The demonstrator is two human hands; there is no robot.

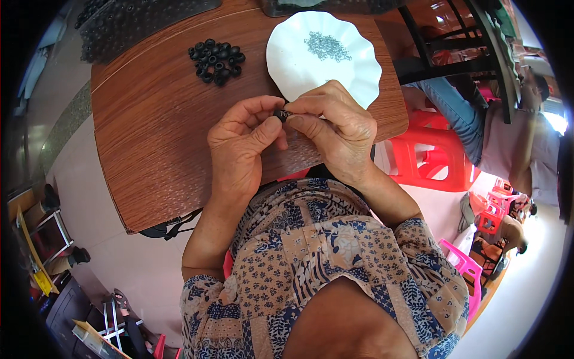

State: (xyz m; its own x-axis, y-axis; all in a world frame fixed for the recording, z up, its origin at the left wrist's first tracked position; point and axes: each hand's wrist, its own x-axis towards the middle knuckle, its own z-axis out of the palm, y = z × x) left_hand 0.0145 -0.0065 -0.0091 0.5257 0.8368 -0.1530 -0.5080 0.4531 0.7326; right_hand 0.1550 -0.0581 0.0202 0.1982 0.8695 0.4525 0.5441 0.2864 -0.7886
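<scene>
Closest under my chin is my patterned blue and tan blouse (323, 263), with both forearms reaching out of its short sleeves over the edge of the brown wooden table (149, 131). My left hand (242, 146) has the thumb and forefinger pressed together on a small black ring (280, 113), pinching it by its left side, the other fingers curled loosely in. My right hand (335, 128) meets it from the other side, its thumb and forefinger closed on the same little piece, knuckles humped up; whether something tiny sits between those fingertips I cannot tell. The ring is held just above the table's near half, between my two hands. Just beyond my right knuckles, touching the view of them, is a white scalloped plate (287, 48) holding a small heap of tiny grey metal bits (327, 46) near its middle. Left of the plate, well apart from it, a loose pile of black rings (216, 61) lies straight on the wood. A red plastic stool (433, 155) stands off the table's right.
</scene>
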